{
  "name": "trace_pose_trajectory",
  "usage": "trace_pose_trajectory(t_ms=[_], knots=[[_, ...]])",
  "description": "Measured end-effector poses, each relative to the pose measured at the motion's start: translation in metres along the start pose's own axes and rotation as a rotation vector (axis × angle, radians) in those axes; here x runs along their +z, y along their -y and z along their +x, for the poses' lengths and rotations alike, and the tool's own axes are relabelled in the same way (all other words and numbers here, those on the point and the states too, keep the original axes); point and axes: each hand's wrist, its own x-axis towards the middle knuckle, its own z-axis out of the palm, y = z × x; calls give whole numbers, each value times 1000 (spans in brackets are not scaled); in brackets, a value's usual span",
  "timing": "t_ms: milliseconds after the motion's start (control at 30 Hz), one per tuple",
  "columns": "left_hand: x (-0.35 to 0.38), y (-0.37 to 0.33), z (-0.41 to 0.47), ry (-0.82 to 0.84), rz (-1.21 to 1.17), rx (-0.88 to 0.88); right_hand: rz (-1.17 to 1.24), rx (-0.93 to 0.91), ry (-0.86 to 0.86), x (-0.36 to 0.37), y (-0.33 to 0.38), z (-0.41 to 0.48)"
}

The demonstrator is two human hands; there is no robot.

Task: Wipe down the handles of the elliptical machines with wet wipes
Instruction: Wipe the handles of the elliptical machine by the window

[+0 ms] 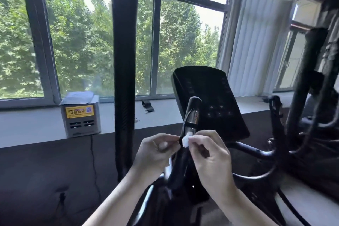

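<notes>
A small white wet wipe [186, 139] is bunched against the short black handle [191, 115] that rises in front of the elliptical's dark console [209, 97], and it sits low on that handle, just under a shiny metal band. The right hand [209, 154] pinches the wipe between thumb and forefinger, the other fingers curled loosely beneath, and presses it to the right side of the handle. The left hand [156, 150] is on the handle's left side at the same height, its fingers folded in narrow and its fingertips meeting the handle beside the wipe; whether it also grips a corner of the wipe cannot be told. Both bare forearms come up from the bottom edge toward the handle. Below the hands the handle continues down into the black frame [253, 152] of the machine, whose curved tubes spread to the right of the handle. Left of the handle stands a tall black padded arm [124, 60] of the elliptical, upright and reaching to the top edge. Farther left of the handle, on the pale window ledge [31, 124], is a grey box [80, 115] with a yellow label and slots in its front, a thin cable hanging from it. A small black strap [147, 106] lies on the ledge between the tall arm and the console. Behind the handle are large windows [82, 38] with green trees outside, and white vertical blinds [256, 38] hang to the right of the console.
</notes>
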Motion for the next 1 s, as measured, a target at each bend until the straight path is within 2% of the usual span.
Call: trace_pose_trajectory(t_ms=[167, 267, 533, 767, 900, 1000], knots=[[-2, 3, -2, 55, -82, -20, -80, 20, 145, 2, 1, -39], [-3, 0, -6, 39, -23, -45, 18, 212, 196, -9, 7, -41], [-2, -12, -20, -1, 263, 96, 133, 286, 213, -26, 31, -12], [4, -25, -47, 76, 199, 98, 339, 352, 290, -28, 31, -13], [7, -23, -45, -27, 215, 48, 308, 404, 231, -31, 25, -8], [11, -22, -32, -209, 238, 127, 261, 469, 146, -34, 16, 2]])
